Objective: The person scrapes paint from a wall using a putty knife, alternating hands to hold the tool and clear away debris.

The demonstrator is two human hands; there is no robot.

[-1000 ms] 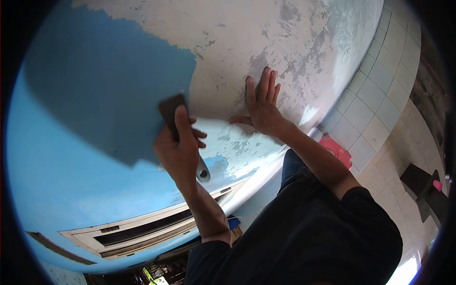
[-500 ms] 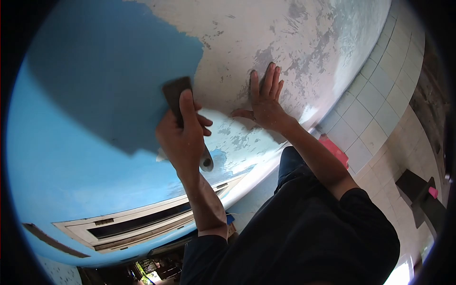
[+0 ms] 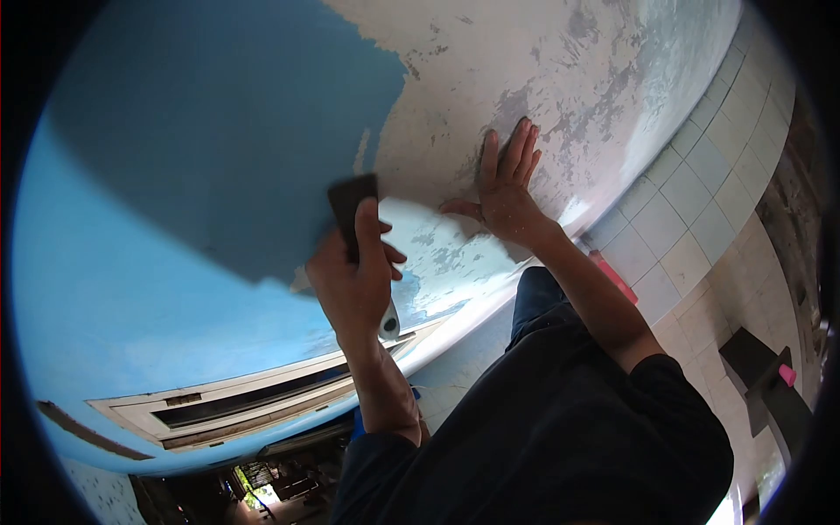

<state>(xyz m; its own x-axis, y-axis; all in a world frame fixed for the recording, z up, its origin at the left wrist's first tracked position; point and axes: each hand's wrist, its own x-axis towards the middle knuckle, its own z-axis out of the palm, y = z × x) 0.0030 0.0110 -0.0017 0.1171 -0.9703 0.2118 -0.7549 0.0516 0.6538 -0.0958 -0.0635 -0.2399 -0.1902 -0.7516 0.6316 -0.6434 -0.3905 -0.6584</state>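
My left hand (image 3: 350, 284) is wrapped round a putty knife, its thumb pressed along the dark flat blade (image 3: 353, 194). The light handle end (image 3: 389, 325) with a hole sticks out below the fist. The blade's edge meets the painted wall at the border between blue paint (image 3: 236, 131) and a pale bare patch (image 3: 455, 96). My right hand (image 3: 509, 206) lies flat on the bare patch with fingers spread, holding nothing. A thin pale strip (image 3: 360, 150) shows in the blue just above the blade.
A white-framed opening (image 3: 131, 411) is set in the wall at lower left. Pale tiles (image 3: 691, 206) run along the right. A pink object (image 3: 612, 273) lies near my right forearm, and a dark object with a pink part (image 3: 752, 376) stands farther right.
The putty knife in my left hand has moved down along the paint border, and a thin pale strip now shows above it. My right hand stays flat on the wall. The view has shifted slightly.
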